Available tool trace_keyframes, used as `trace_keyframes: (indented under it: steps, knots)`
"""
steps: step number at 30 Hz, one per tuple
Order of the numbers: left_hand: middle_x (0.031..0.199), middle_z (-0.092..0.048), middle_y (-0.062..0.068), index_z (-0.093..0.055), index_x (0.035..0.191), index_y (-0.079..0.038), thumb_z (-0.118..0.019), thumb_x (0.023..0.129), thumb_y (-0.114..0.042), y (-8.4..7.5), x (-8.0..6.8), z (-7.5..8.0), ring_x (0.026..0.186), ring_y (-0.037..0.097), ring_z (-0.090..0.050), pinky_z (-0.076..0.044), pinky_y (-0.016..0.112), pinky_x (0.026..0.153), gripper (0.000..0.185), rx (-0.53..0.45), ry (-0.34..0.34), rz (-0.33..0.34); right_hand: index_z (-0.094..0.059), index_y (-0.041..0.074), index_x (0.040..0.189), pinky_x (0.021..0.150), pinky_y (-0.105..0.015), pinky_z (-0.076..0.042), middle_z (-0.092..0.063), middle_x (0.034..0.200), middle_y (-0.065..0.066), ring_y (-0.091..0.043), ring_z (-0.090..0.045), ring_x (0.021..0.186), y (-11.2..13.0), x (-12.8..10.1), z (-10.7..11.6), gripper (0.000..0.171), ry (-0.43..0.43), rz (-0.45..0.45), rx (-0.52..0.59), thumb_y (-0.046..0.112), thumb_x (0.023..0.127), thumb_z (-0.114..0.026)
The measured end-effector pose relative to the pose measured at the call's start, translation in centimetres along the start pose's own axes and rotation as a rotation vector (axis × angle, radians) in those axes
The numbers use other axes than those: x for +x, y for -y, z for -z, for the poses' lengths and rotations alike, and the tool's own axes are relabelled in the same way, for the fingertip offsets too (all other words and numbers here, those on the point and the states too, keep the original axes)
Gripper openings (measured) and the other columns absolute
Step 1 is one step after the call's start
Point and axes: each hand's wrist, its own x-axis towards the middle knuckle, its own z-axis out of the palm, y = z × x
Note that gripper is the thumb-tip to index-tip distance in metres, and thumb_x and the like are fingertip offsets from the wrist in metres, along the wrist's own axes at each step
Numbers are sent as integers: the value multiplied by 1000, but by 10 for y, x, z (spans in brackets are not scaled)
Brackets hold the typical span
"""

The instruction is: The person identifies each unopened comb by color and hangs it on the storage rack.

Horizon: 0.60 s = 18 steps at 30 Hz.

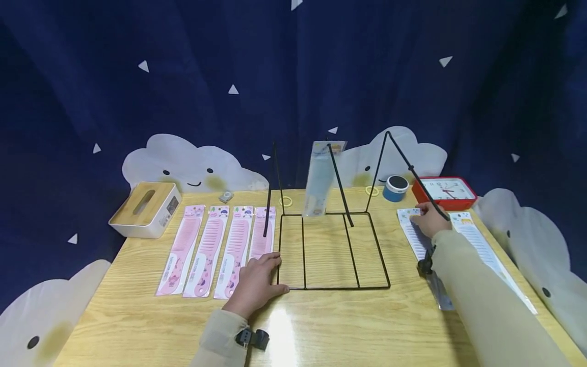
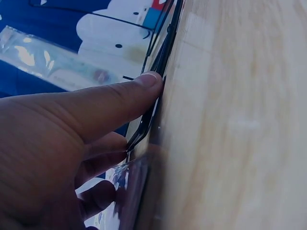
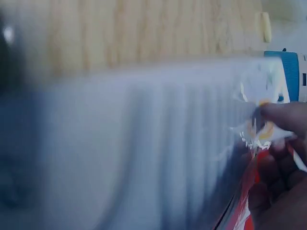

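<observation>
A black wire display rack (image 1: 316,289) stands on the table, with one packaged blue comb (image 1: 319,178) hanging from its middle hook. My left hand (image 1: 255,285) holds the rack's front left corner, thumb at the front bar and fingers at the side bar; the left wrist view shows the thumb (image 2: 120,98) lying along the black wire. At the right, my right hand (image 1: 430,220) pinches the top end of a packaged comb (image 1: 412,237) between thumb and fingers. In the right wrist view this pack (image 3: 187,120) appears close and blurred. Another packaged comb (image 1: 486,250) lies just right of the hand.
Several packaged pink combs (image 1: 211,252) lie in a row left of the rack. Behind them are a tissue box (image 1: 147,209) and a small grey gadget (image 1: 225,197). A blue round speaker (image 1: 395,188), a red clock (image 1: 445,192) and yellow rings (image 1: 372,191) sit along the back.
</observation>
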Motion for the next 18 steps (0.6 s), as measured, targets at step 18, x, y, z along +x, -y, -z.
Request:
trace_keyframes:
  steps: [18]
  knots:
    - [148, -52, 4, -61, 136, -5, -87, 76, -39, 0, -1, 2, 117, 33, -53, -40, 52, 91, 74, -3, 10, 8, -56, 8, 117, 66, -24, -51, -55, 94, 0, -11, -53, 81, 77, -83, 25, 29, 42, 246, 493, 32, 102, -59]
